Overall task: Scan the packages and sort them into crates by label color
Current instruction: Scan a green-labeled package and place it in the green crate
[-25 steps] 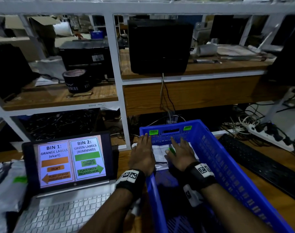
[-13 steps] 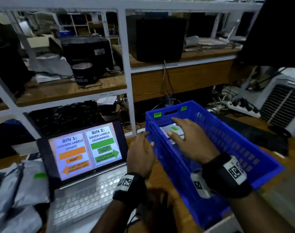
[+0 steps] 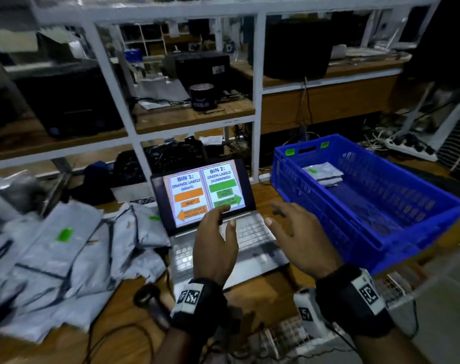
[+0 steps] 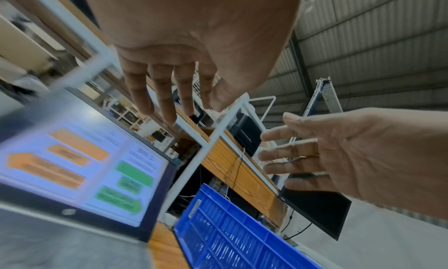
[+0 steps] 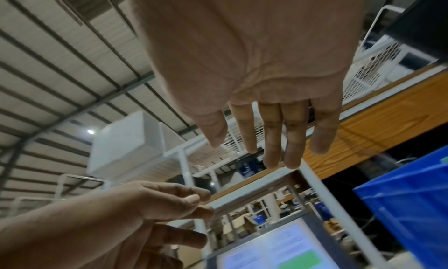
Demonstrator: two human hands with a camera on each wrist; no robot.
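The blue crate (image 3: 396, 248) stands at the right with green tags on its far rim. Inside it lies a grey package with a green label (image 3: 324, 173). A heap of grey packages (image 3: 60, 261) covers the table at the left; one shows a green label (image 3: 64, 234). Both hands hover empty over the laptop's keyboard. My left hand (image 3: 215, 245) has relaxed fingers near the screen's lower edge. My right hand (image 3: 297, 240) is spread, just left of the crate. The wrist views show both palms (image 4: 194, 33) (image 5: 254, 53) with straight fingers holding nothing.
An open laptop (image 3: 210, 195) shows bin instructions: orange left, green right. A black handheld scanner (image 3: 151, 304) with a cable lies on the wooden table near my left wrist. White shelving (image 3: 257, 101) with dark boxes rises behind. A power strip (image 3: 407, 145) sits at the far right.
Both hands have left the crate and moved left to hover over the laptop. The green-labelled package stays in the crate. My view has swung left, bringing the package heap into sight.
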